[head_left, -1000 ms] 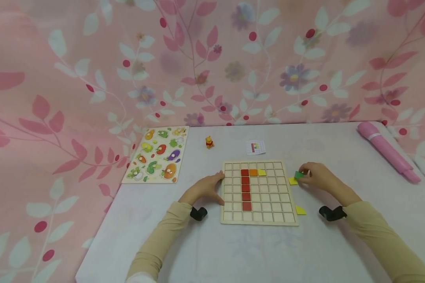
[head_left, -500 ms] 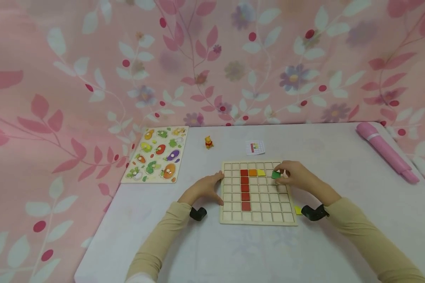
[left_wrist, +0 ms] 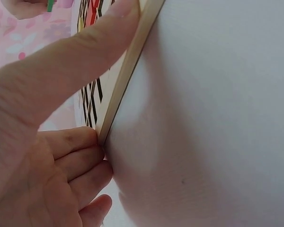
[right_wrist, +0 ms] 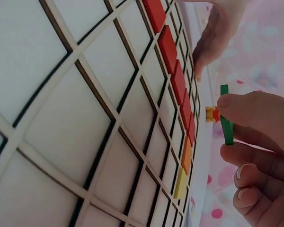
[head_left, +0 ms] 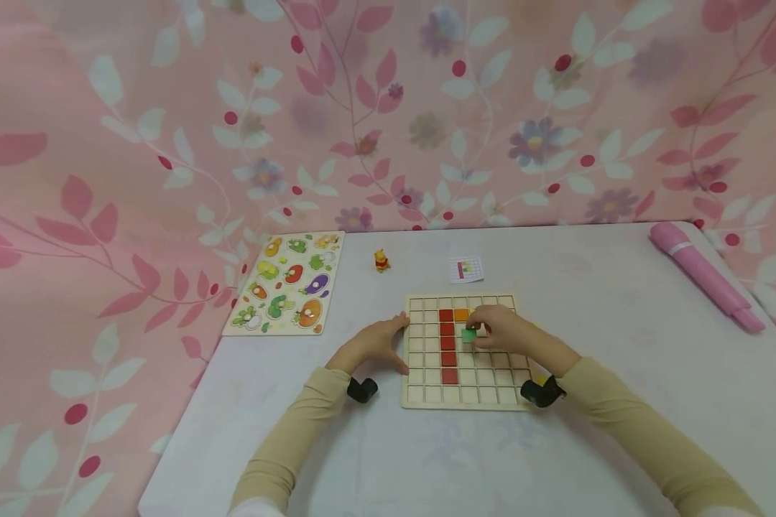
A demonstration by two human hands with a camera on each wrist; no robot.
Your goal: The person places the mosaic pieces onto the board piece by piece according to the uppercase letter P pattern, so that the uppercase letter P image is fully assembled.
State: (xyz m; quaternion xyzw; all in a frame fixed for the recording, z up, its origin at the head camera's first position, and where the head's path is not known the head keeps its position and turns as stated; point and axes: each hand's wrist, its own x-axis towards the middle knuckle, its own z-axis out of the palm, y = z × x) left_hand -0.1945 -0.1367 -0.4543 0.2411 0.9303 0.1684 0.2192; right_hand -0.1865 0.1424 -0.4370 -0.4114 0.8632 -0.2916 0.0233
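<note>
A pale wooden grid board point(head_left: 417, 396) lies on the table with a column of red tiles point(head_left: 449, 359). An orange tile point(head_left: 461, 315) and a partly hidden yellow tile point(right_wrist: 181, 183) continue its upper row to the right. My right hand point(head_left: 506, 333) pinches a green tile point(right_wrist: 226, 116) between thumb and fingers. It holds that tile above the board, just below the orange tile in the head view. My left hand point(head_left: 373, 346) rests against the board's left edge, with thumb and fingers spread and touching it.
Yellow tiles point(head_left: 542, 379) lie by the board's right edge, mostly behind the right arm. Behind the board are a small pattern card point(head_left: 465, 270) and a bear figure point(head_left: 381, 261). A vegetable puzzle board point(head_left: 278, 287) lies far left, a pink folded umbrella-like object point(head_left: 705, 276) far right.
My right hand has carried the green tile leftward from beside the board's right edge to above the cells near the red column. The left hand has stayed at the board's left edge.
</note>
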